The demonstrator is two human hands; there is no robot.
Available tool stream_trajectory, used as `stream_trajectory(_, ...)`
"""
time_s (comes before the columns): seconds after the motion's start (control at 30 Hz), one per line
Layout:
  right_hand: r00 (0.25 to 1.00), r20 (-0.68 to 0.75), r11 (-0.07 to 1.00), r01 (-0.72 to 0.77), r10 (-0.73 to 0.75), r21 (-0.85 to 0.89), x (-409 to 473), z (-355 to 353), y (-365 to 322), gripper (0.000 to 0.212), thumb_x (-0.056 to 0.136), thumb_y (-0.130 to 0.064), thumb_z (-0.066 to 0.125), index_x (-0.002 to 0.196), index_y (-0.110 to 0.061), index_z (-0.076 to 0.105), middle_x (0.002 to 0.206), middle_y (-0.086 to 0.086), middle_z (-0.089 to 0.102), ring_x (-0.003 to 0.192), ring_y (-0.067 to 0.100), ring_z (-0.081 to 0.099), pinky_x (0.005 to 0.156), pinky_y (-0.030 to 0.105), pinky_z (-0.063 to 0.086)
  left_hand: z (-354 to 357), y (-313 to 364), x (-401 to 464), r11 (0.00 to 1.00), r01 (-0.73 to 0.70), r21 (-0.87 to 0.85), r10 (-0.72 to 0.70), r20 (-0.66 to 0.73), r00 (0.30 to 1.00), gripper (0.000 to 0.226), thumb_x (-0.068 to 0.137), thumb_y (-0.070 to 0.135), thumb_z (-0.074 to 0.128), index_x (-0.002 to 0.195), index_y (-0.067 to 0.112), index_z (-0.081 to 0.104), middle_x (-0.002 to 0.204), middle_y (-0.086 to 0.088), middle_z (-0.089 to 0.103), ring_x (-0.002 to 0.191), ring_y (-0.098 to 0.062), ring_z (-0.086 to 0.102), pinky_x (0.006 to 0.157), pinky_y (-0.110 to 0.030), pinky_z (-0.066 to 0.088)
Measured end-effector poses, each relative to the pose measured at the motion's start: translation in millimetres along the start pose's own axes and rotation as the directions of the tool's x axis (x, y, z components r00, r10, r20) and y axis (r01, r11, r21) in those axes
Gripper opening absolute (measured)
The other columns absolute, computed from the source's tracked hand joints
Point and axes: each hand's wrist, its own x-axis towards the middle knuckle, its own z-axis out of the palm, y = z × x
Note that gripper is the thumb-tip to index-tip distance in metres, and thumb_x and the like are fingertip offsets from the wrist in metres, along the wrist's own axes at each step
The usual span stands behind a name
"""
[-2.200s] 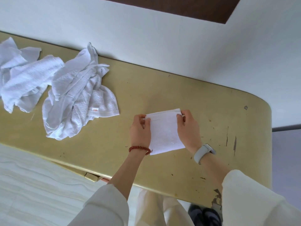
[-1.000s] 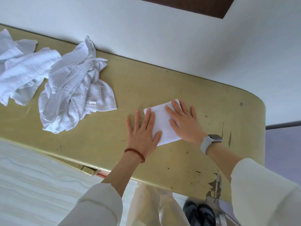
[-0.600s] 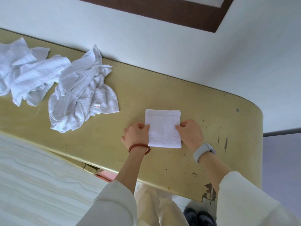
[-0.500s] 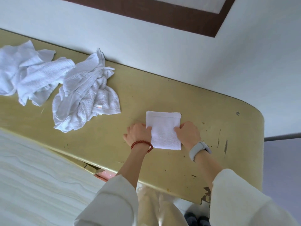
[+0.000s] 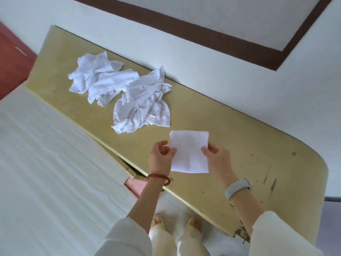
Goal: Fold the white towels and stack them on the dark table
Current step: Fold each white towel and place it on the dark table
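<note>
Folded towel (image 5: 189, 151) held between both hands, over the near edge of the surface (image 5: 249, 145).

My left hand (image 5: 160, 159) pinches its left edge, my right hand (image 5: 216, 159) pinches the right edge; neither grip is released. Towel's long axis runs away from me, both hands equally near. Can't tell if it touches the surface. Unfolded towels (image 5: 142, 106) lie in heaps toward the far-left end. No dark table in view, so stacking spot unknown.
</note>
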Motion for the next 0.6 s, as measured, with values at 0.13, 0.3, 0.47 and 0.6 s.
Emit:
stream_trajectory(0.13,0.955,0.127,0.959,0.277,-0.268,-0.062,-28,39,-43,0.014,0.084,-0.003,0.058,0.091,-0.015,0.057,0.079,-0.005,0.058,0.070,0.011,0.052,0.062,0.006,0.039,-84,-1,-2,0.915,0.216,-0.342,-0.146,0.217,0.965,0.023,0.086,-0.003,0.056,0.107,0.001,0.062,0.087,-0.001,0.064,0.088,-0.020,0.058,0.083,-0.029,0.048)
stream_trajectory(0.3,0.808,0.322,0.841,0.537,-0.494,-0.059,-87,129,-103,0.017,0.085,-0.005,0.058,0.094,-0.019,0.053,0.081,-0.010,0.055,0.070,0.005,0.051,0.064,0.006,0.039,-215,-14,-24,0.785,0.185,-0.591,-0.084,0.194,0.977,0.022,0.089,-0.001,0.049,0.102,0.010,0.064,0.085,-0.002,0.064,0.081,-0.017,0.059,0.078,-0.032,0.050)
stream_trajectory(0.47,0.695,0.411,0.761,0.649,-0.590,-0.004,-173,262,-144,0.015,0.088,-0.008,0.056,0.096,-0.019,0.051,0.078,-0.010,0.053,0.063,0.001,0.047,0.063,0.010,0.038,-352,-46,-40,0.891,-0.134,-0.433,0.017,-0.263,0.965,0.012,0.093,0.018,0.052,0.095,0.014,0.064,0.082,-0.002,0.057,0.070,-0.015,0.053,0.067,-0.025,0.047)
stream_trajectory(0.6,0.634,0.406,0.697,0.717,-0.658,0.012,-251,382,-157,0.008,0.091,-0.009,0.051,0.093,-0.016,0.047,0.070,-0.009,0.050,0.057,0.001,0.046,0.057,0.012,0.037,-466,-84,-54,0.961,-0.260,-0.090,0.143,-0.643,0.752,0.010,0.095,0.019,0.046,0.093,0.016,0.055,0.078,0.012,0.054,0.062,-0.005,0.047,0.058,-0.012,0.038)
